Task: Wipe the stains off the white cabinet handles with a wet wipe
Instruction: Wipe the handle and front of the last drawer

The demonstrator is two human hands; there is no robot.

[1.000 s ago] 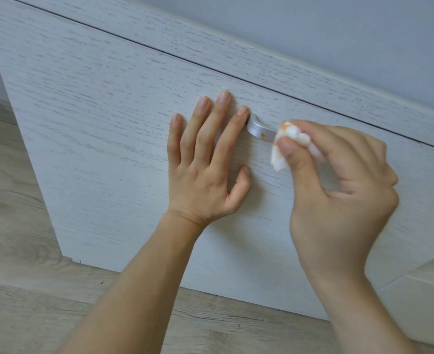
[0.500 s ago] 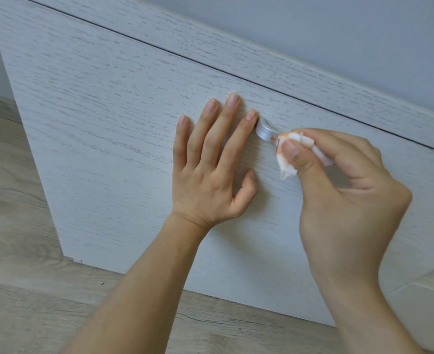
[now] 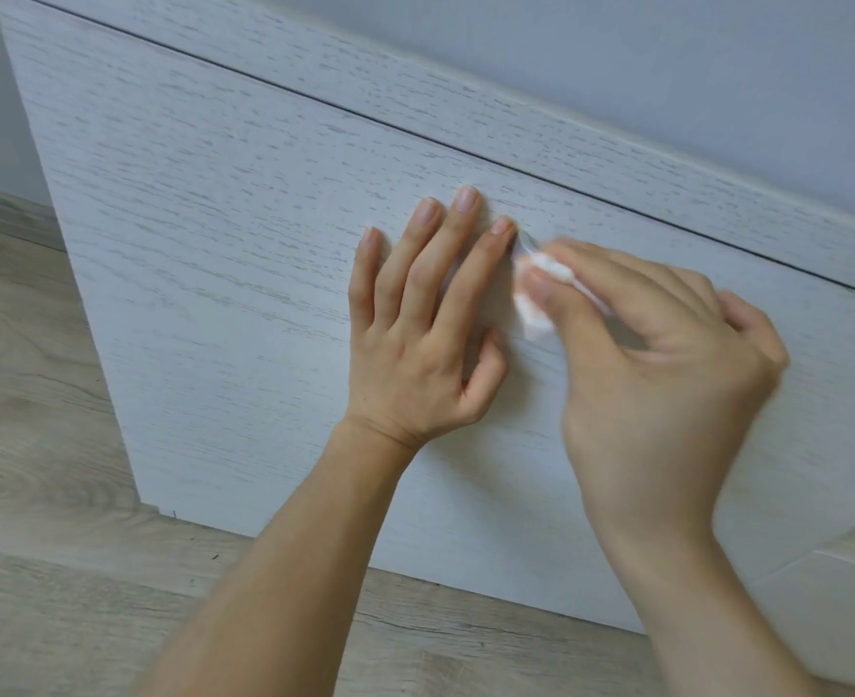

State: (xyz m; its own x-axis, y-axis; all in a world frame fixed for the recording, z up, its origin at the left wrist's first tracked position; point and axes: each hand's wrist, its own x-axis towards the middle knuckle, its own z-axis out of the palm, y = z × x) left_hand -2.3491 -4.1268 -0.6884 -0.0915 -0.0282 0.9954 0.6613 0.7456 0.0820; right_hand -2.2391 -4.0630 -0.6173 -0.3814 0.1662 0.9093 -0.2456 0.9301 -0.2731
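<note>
Pressing flat on white woodgrain cabinet front (image 3: 214,244), left hand (image 3: 415,344), right hand (image 3: 667,374) grip pinching wet wipe (image 3: 533,309), wood floor (image 3: 38,445).

No legible text, label, brand, number or sign anywhere in view.

your right hand (image 3: 667,374) slid left along the small silver handle (image 3: 526,242), crumpled orange-stained white wipe (image 3: 533,304) now nearly touching your left index finger, handle mostly covered
</note>
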